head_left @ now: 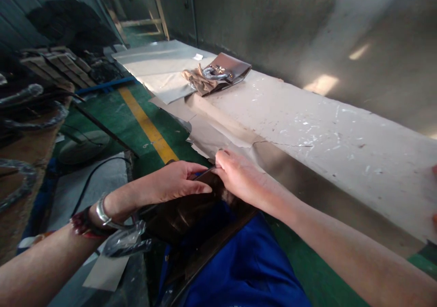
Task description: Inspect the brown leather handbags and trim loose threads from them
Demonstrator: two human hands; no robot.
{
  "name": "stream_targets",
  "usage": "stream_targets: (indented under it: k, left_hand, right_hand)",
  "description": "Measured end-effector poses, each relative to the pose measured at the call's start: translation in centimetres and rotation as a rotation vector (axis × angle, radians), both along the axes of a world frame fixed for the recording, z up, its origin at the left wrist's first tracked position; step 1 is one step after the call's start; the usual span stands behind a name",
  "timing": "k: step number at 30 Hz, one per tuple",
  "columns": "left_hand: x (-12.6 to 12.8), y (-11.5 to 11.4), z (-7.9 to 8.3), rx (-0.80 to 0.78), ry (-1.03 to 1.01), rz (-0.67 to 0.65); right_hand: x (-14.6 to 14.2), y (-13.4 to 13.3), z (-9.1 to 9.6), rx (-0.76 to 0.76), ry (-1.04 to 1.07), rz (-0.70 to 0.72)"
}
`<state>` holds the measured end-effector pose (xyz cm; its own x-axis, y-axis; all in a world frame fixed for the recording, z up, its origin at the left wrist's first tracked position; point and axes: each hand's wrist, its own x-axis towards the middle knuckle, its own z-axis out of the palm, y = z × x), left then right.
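Note:
A dark brown handbag [177, 216] is held low in front of me, against blue cloth [246, 261]. My right hand [237, 175] pinches the bag's upper edge between thumb and curled fingers. On the same edge, just to the left, my left hand [174, 179] grips with its thumb on the near side; its fingertips are hidden behind the edge. Below my left wrist hangs a handle in clear plastic wrap [128, 243], with a beige card [106, 270] beside it. The inside of the bag is too dark to make out.
A long paper-covered table [327, 138] runs along the wall, its covering torn in front. On it lies another brown bag [232, 68] with crumpled brown paper [201, 80]. Plastic-wrapped handles [44, 116] fill the left bench. Someone's fingertips [434, 220] show at the right edge.

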<state>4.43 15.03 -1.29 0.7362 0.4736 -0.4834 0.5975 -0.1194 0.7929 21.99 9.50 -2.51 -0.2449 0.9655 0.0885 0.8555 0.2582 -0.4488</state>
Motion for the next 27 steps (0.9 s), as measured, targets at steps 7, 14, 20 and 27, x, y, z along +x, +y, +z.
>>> stream_targets:
  k: [7, 14, 20, 27]
  left_hand:
    - [3.1, 0.0, -0.3, 0.309, 0.021, -0.059]
    - [3.4, -0.5, -1.1, 0.026, -0.108, 0.004]
    - [3.4, -0.2, -1.3, -0.092, -0.102, 0.076]
    - [3.2, -0.6, -1.2, -0.109, -0.069, 0.122]
  right_hand:
    - [1.2, -1.1, -1.2, 0.017, 0.187, -0.050]
    - [3.1, -3.2, -2.3, -0.008, 0.364, -0.102]
    - [3.3, -4.5, -1.3, -0.078, -0.003, -0.124]
    - [3.7, -4.4, -1.6, -0.157, 0.037, -0.119]
